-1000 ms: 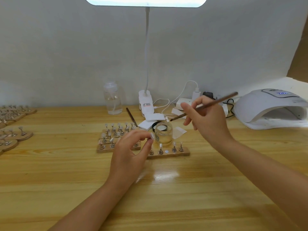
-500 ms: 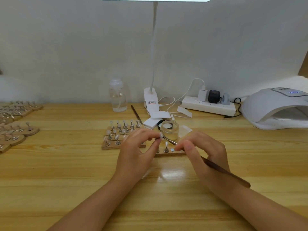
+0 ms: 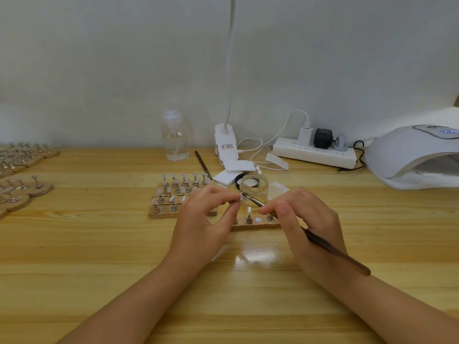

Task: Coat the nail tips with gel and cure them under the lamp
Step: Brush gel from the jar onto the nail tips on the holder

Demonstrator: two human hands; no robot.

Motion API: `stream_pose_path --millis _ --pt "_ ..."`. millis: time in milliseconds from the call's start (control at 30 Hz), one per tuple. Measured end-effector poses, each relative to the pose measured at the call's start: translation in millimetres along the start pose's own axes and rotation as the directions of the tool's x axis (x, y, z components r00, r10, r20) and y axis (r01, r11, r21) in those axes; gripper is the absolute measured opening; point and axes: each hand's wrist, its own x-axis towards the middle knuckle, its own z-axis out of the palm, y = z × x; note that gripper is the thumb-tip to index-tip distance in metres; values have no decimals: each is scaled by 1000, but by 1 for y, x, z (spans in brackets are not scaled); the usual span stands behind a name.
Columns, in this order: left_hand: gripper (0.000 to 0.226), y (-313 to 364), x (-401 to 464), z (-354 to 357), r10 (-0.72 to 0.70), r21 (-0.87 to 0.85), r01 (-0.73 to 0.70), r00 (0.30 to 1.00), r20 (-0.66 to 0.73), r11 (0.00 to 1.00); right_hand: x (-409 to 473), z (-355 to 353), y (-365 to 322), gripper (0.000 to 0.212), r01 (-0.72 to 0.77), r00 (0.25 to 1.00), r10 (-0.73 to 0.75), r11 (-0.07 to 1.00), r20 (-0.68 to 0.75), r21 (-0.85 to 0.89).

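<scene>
One nail tip [image 3: 242, 196] sits pinched between the thumb and fingers of our left hand [image 3: 206, 217], lifted just above the wooden table [image 3: 99, 244], while our right hand [image 3: 305, 219] grips a brush [image 3: 335, 252] like a pen and lays its bristle end on that tip. In the head view, the only one we have, we judge the step in hand to be the gel coating of this single tip.

Just behind the tip stands one open glass jar [image 3: 253, 186], which we take to hold the gel, with its dark lid [image 3: 239, 179] lying beside it. Below our hands lies one wooden holder strip [image 3: 255, 224]; we count three stands on it plus one bare round spot, which is probably where the held tip belongs, though our hands hide part of the strip.

Next, as we judge it, we need light, even strokes, then the tip set back on the strip and the strip carried to the one white curing lamp [image 3: 412, 157] at far right, well apart from our hands.

A block of stands [image 3: 178, 194] to the left carries some fifteen tips, too crowded to count exactly. More holders [image 3: 22, 187] lie at the far left edge. We also see one clear bottle [image 3: 174, 139], one second brush [image 3: 202, 163], one desk lamp clamp [image 3: 225, 141] and one power strip [image 3: 314, 153] with three plugs.
</scene>
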Motion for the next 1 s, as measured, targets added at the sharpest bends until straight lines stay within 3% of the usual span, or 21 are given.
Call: stream_pose_path --millis 267,1000 --pt "20 -2 2 0 -4 -4 4 1000 6 1000 -1 2 0 44 -17 1000 17 1000 -2 20" --pt "27 0 1 1 23 0 -23 1000 -15 1000 -2 2 -2 53 -49 999 50 996 -10 77"
